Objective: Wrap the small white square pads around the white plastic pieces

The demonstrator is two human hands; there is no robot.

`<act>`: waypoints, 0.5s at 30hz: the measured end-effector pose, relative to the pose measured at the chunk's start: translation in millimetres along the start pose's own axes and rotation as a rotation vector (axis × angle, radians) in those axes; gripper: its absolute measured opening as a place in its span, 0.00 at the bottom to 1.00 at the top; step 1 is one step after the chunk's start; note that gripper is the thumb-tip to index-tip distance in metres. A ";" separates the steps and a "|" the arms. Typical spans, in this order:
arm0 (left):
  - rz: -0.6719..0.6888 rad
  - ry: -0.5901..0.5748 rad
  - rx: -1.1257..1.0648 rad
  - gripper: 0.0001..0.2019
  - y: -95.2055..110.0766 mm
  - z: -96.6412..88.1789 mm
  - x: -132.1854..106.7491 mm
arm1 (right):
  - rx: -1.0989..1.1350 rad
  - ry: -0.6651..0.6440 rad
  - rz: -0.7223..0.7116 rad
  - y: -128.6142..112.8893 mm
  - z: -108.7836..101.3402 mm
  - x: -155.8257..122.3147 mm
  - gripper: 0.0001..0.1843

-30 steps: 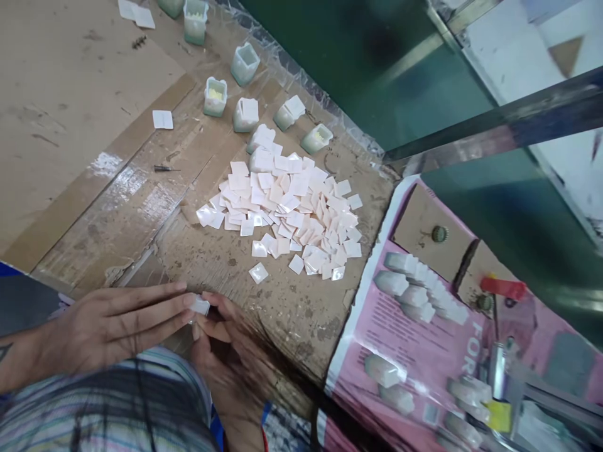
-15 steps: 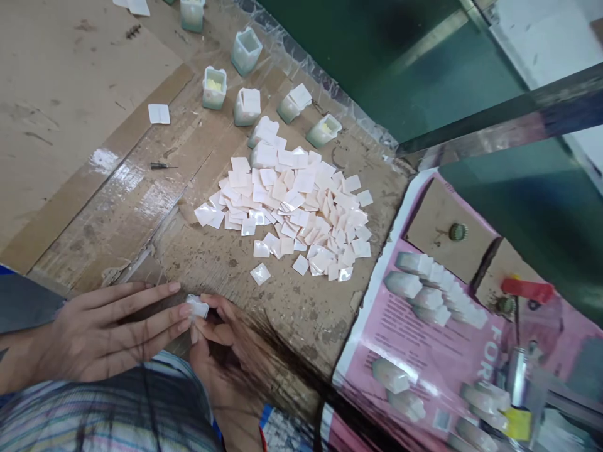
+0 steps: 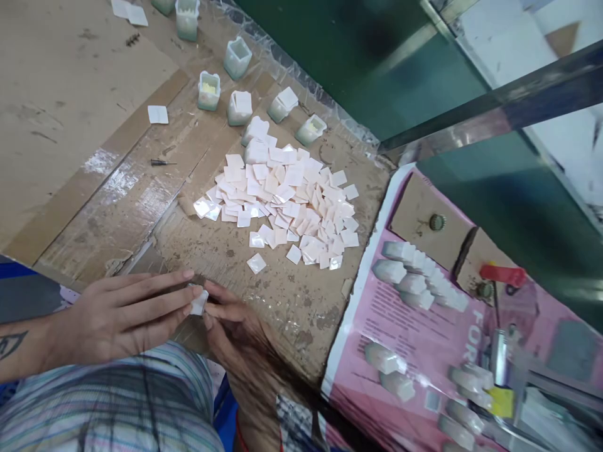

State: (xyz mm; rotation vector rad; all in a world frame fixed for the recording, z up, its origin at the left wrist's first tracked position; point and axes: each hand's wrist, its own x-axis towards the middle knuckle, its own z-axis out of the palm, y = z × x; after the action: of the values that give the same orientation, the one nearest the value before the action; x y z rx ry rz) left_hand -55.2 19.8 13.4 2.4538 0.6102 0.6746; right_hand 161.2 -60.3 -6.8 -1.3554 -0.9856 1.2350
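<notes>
I watch remotely: the right hand (image 3: 234, 314) pinches a small, white, boxy plastic-looking piece (image 3: 198, 304) at its ten o'clock; the left hand's (image 3: 115, 316) straight fingertips touch it from nine, equally near, that grip unclear. Its long axis I cannot tell.

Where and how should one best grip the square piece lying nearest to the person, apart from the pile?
Probably by two opposite edges of the square piece, from the near side and above: it looks thin and lies flat, clear of the pile.
</notes>
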 end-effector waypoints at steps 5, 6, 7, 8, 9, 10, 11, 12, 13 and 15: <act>0.014 0.023 0.072 0.17 0.1 9.6 -6.6 | 0.135 0.035 0.058 -3.0 8.4 -0.2 0.19; 0.008 0.044 0.076 0.18 -0.3 11.6 -7.6 | 0.135 0.040 0.056 -3.9 10.7 0.7 0.19; 0.004 0.063 0.077 0.18 -0.7 13.2 -8.3 | 0.138 0.049 0.052 -4.9 12.9 1.8 0.18; 0.005 0.077 0.074 0.18 -1.1 14.4 -8.8 | 0.142 0.060 0.051 -6.1 15.1 3.0 0.18; 0.011 0.087 0.066 0.17 -1.5 15.2 -9.0 | 0.142 0.070 0.049 -7.2 17.1 4.2 0.17; 0.018 0.090 0.060 0.17 -1.9 15.7 -9.2 | 0.134 0.083 0.049 -8.3 18.5 5.1 0.17; 0.025 0.089 0.055 0.17 -2.1 16.1 -9.3 | 0.117 0.094 0.047 -9.2 19.4 5.8 0.17; 0.030 0.088 0.050 0.17 -2.3 16.5 -9.5 | 0.095 0.106 0.043 -9.8 19.4 6.1 0.17; 0.032 0.091 0.045 0.19 -2.3 16.8 -9.8 | 0.071 0.108 0.045 -10.2 18.8 6.0 0.18; 0.028 0.111 0.035 0.24 -1.9 17.1 -10.9 | 0.036 0.087 0.062 -10.0 15.9 4.7 0.20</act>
State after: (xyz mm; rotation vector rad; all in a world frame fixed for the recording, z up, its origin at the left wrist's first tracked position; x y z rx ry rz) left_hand -54.4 9.3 -4.1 2.4742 0.6361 0.8219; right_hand 146.8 -51.8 2.9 -1.4082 -0.8626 1.2235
